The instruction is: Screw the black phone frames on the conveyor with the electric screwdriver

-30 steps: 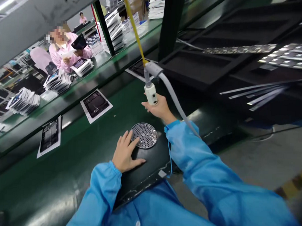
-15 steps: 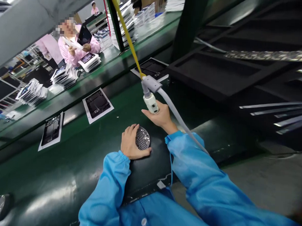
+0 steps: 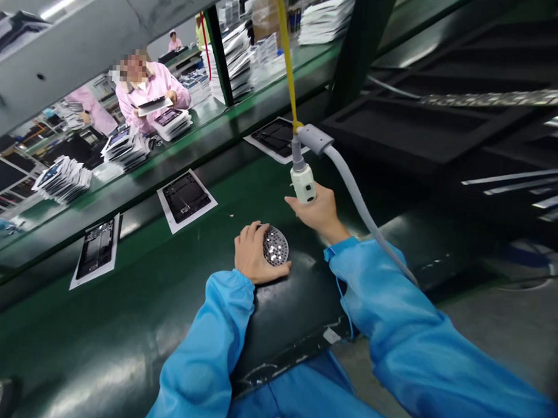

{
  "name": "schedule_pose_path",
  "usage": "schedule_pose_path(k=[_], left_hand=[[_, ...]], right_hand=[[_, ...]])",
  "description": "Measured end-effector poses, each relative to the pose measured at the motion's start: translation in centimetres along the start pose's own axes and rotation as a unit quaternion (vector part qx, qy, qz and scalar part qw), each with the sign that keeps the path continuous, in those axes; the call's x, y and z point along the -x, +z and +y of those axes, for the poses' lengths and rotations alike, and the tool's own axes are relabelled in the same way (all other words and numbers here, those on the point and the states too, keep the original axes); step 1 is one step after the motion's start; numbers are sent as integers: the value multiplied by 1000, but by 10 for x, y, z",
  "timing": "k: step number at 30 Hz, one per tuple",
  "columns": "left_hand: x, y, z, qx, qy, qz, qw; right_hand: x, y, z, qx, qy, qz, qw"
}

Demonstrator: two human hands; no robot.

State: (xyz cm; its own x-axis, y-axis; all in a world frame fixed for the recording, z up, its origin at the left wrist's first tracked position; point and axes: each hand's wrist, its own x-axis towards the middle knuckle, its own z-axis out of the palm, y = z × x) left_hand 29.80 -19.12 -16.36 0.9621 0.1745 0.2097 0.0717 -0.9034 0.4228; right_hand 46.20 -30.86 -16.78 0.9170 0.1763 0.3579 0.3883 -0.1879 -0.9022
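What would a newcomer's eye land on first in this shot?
Bright blue sleeves reach up from the bottom of the view across a green workbench. At the centre, the left hand covers part of a round perforated metal disc, while the right hand is just under a white fitting on a grey hose. Upper left, across the bench, a co-worker in a pink smock sits behind stacks of printed sheets.

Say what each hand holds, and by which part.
Right hand: white hose fitting, by its lower end. Left hand: perforated metal disc, gripped at its edge.
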Motion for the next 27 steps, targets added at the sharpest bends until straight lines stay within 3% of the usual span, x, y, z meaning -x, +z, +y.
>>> schedule_pose_path(k=[3,6,10,13,19,24,27], left_hand=[[4,3,0,1,20,30,999],[1,3,-1,-9,0,54,999],[-6,2,-5,-19,3,55,998],[-15,3,-7,-23,3,40,999],[-36,2,3,-73,-92,-11,993],[-39,-24,-4,-89,-182,-63,977],[-32,-35,-18,-114,-198,-88,970]], right_hand=[[2,2,-1,-4,-13,8,1000],[4,7,-3,0,-29,25,999],[7,15,-6,-11,-35,0,999],[8,19,-5,-10,-32,-11,999],[9,19,-7,-10,-28,-23,999],[10,18,-13,-11,-22,-34,999],[9,18,-15,-16,-23,-37,999]])
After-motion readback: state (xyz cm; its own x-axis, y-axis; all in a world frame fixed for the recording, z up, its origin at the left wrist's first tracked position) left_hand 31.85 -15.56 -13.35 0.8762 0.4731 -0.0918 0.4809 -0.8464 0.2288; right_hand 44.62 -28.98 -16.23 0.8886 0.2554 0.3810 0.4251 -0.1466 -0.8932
